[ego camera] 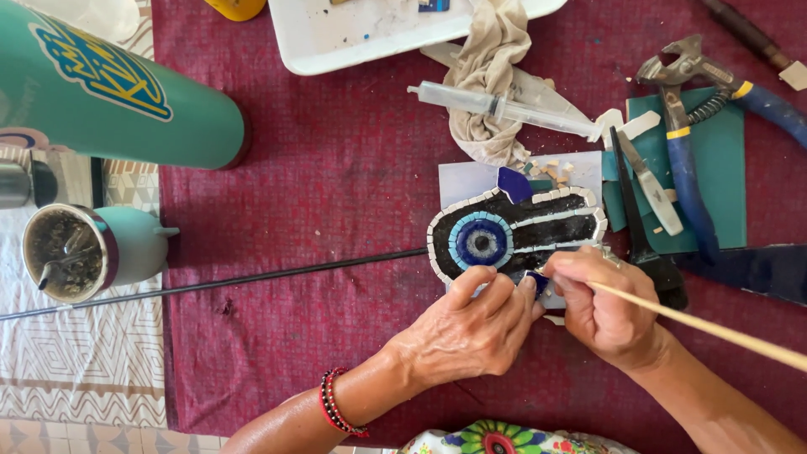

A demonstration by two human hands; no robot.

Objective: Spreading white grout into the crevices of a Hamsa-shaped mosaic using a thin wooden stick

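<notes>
A hand-shaped mosaic piece [538,225] lies on the dark red cloth [336,168], black tiles edged in white with a blue round eye [481,241]. My left hand [466,328] rests on its near edge, fingertips pressing a small dark blue tile [536,281]. My right hand [601,307] touches the same tile and grips a thin wooden stick [714,329] that runs off to the right. A loose blue shard [513,184] sits on the mosaic's far edge.
A syringe [504,109] lies across a crumpled rag [492,76]. Blue-handled tile nippers [685,126] and a craft knife [649,181] rest on a green mat [723,168]. A white tray [353,38], a teal bottle [118,92] and a teal cup [84,250] stand around; a thin black rod [252,277] crosses the cloth.
</notes>
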